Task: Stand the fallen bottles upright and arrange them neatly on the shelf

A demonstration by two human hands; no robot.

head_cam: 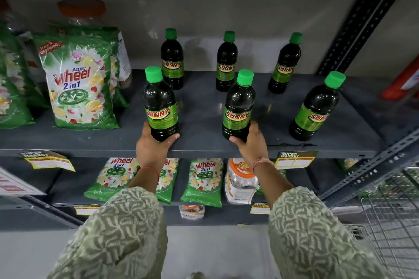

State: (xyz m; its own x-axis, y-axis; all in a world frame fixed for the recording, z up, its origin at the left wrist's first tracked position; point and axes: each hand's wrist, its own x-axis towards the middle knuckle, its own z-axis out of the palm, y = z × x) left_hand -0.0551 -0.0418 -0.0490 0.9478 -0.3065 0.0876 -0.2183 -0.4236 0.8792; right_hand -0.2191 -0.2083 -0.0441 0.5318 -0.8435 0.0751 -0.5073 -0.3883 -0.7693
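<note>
Dark, full plastic bottles look heavy and slick; left hand [152, 142] and right hand [250, 140] fingers [235, 139] each wrap a base on the grey shelf [204, 142].

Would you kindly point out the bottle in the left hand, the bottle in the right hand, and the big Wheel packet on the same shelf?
Left bottle [161, 118]: head view, label.
Right bottle [237, 118]: head view, label.
Wheel packet [78, 84]: head view, front print.
</note>
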